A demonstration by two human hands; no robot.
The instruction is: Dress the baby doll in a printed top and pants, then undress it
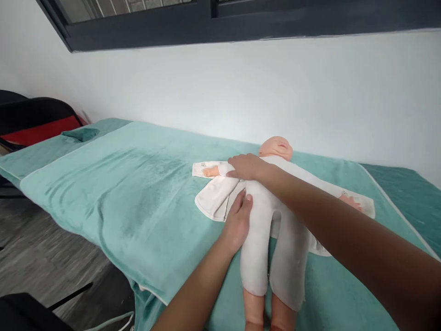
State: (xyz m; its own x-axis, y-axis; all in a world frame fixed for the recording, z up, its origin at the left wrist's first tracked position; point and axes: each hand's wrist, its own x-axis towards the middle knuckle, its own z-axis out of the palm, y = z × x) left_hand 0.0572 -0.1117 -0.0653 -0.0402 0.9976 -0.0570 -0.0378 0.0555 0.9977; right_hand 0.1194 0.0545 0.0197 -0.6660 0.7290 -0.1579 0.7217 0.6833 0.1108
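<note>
A baby doll (257, 230) in a white body suit lies on its back on the green cover, legs toward me, head turned to the right. Beneath it a white baby jacket (215, 195) is spread open, its printed cuffs lying under the doll's hands. My right hand (246, 166) reaches across the doll's chest and closes round its upper arm on the left side. Against the doll's hip, my left hand (237, 223) is closed with thumb and fingers at its side; some fingertips are hidden. My right forearm covers part of the doll's torso.
The green velvety cover (138, 184) drapes over a long table beside a white wall (206, 92). A dark window frame (241, 27) runs above. Black and red chairs (37, 122) stand at the far left, and grey floor (51, 248) shows below the table's edge.
</note>
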